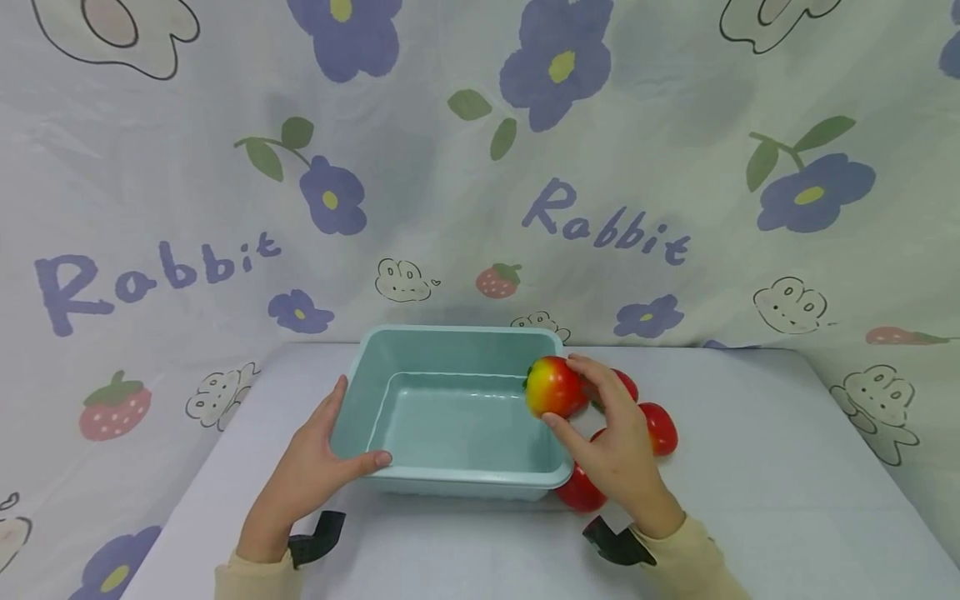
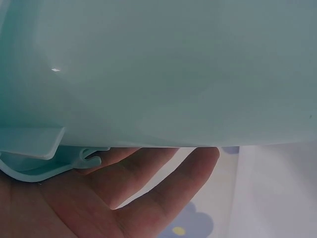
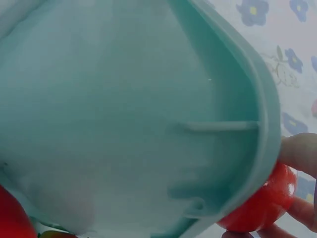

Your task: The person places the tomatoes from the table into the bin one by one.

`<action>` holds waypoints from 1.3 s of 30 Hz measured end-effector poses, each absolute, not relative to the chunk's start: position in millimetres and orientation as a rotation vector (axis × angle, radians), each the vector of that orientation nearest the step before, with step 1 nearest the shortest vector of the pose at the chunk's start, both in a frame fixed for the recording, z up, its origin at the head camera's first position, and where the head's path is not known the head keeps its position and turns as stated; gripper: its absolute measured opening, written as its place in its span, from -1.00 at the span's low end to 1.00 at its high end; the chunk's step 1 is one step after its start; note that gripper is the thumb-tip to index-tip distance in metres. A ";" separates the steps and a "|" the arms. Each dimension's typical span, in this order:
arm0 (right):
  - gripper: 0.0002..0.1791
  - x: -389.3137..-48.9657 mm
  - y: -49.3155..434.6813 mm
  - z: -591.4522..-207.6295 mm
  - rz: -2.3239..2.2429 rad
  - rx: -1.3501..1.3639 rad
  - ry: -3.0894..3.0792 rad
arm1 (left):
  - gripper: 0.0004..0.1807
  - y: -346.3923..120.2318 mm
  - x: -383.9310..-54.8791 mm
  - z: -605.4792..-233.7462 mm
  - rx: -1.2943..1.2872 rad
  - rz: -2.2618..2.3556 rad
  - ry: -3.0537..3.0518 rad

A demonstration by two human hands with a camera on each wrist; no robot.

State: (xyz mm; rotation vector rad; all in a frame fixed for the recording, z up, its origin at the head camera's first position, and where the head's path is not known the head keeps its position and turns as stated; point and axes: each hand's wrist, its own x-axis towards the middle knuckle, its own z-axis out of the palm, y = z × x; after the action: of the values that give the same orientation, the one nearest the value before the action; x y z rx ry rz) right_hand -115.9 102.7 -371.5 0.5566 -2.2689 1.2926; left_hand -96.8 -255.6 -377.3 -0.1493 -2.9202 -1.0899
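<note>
My right hand pinches a glossy red-and-yellow tomato between thumb and fingers. The tomato overlaps the right rim of a pale blue-green plastic basin in the head view. The right wrist view has that tomato beyond the basin's rim, with fingertips around it. At the basin's front left corner, my left hand grips it, thumb over the front rim and fingers along the outer left side. From the left wrist, the left hand's fingers show partly hidden by the basin. The basin's floor shows bare.
Several more red tomatoes lie on the white table right of the basin, partly hidden by my right hand; one tomato lies by its front right corner. A printed cloth hangs behind the table. Black straps sit at both wrists.
</note>
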 end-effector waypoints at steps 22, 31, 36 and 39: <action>-0.25 -120.0 90.4 -391.2 1.256 0.656 -2.307 | 0.24 -256.7 -95.7 -378.0 -0.197 -1.113 -2.903; -0.24 -120.6 90.4 -389.2 1.241 0.681 -2.317 | 0.25 -256.8 -97.4 -378.4 -0.180 -1.099 -2.919; -0.22 -121.9 92.8 -390.1 1.283 0.682 -2.304 | 0.24 -255.9 -97.8 -376.1 -0.180 -1.103 -2.922; -0.24 -123.1 95.2 -389.7 1.286 0.687 -2.287 | 0.24 -255.1 -97.3 -374.4 -0.166 -1.101 -2.929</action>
State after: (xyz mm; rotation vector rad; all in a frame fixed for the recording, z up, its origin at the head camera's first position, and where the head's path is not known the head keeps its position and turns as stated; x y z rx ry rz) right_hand -123.1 95.2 -389.7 0.6869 -2.2866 1.2863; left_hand -97.3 -255.1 -374.4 -0.1662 -2.9291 -1.1013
